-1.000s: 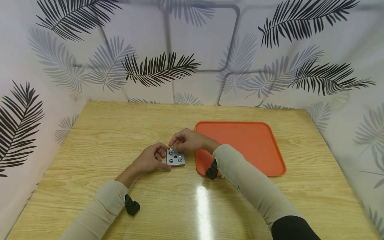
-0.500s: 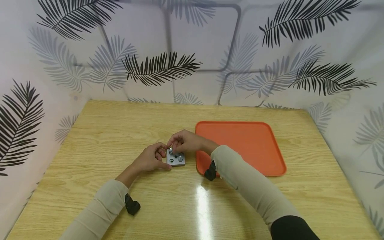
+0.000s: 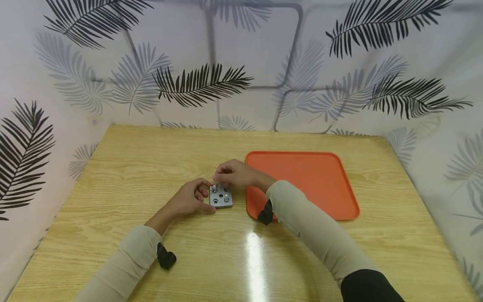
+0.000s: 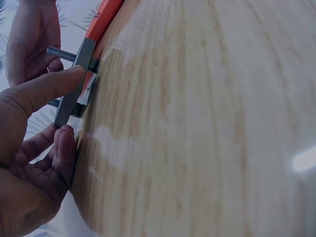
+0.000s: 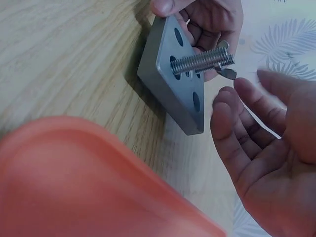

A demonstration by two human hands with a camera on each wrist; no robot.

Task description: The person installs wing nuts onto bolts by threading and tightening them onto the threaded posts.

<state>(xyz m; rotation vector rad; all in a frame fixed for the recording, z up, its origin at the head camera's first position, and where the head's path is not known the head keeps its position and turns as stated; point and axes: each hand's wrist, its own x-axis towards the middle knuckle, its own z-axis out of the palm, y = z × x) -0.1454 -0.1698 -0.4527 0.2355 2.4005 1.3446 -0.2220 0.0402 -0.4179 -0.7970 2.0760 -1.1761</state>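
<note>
A square grey metal plate [image 3: 221,202] with several holes lies slightly raised above the wooden table. My left hand [image 3: 188,199] grips its left side, thumb on the near edge and fingers at the far corner. Two threaded bolts stand up through the plate; the nearer bolt [image 5: 197,62] is bare in the right wrist view. On the farther one sits a small wing nut [image 5: 227,73]. My right hand [image 3: 235,174] is at that nut, a fingertip against its wing and the blurred thumb apart from it. Beneath the plate, bolt heads [image 4: 78,109] show in the left wrist view.
An orange-red tray [image 3: 302,184] lies on the table just right of the plate, under my right forearm. The wooden table [image 3: 151,155] extends around both, with a leaf-patterned cloth [image 3: 249,54] behind it.
My right fingers come to the far bolt half a second ago, then lift slightly away and spread. The left hand and the plate stay in place.
</note>
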